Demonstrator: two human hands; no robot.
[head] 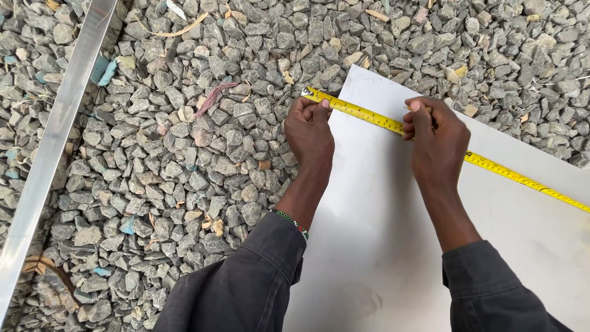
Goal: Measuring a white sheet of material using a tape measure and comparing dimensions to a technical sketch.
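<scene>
Below, a yellow tape measure (442,144) lies stretched across a pale flat sheet (369,233), which rests on loose grey gravel (184,172). The tape runs from the sheet's left edge, near its upper corner, down and to the right until it leaves the view.

My left hand (310,132) is closed down over the tape's metal end hook (307,92), thumb and fingertips pinning it at the sheet's edge. My right hand (433,138) is curled nearly shut, fingers bent against the tape further along. It seems to pinch a small marking tool against the tape, but I cannot tell for certain what it holds.

To do this measuring step well, I judge that the hook should sit firm against the sheet's edge, the tape should lie flat and taut with no sag or twist, and any mark should be placed right beside the graduation, not off to one side.

Both forearms wear dark sleeves; a beaded bracelet (294,222) circles the left wrist. A long bright metal bar (52,141) lies on the gravel well apart at the left.
</scene>
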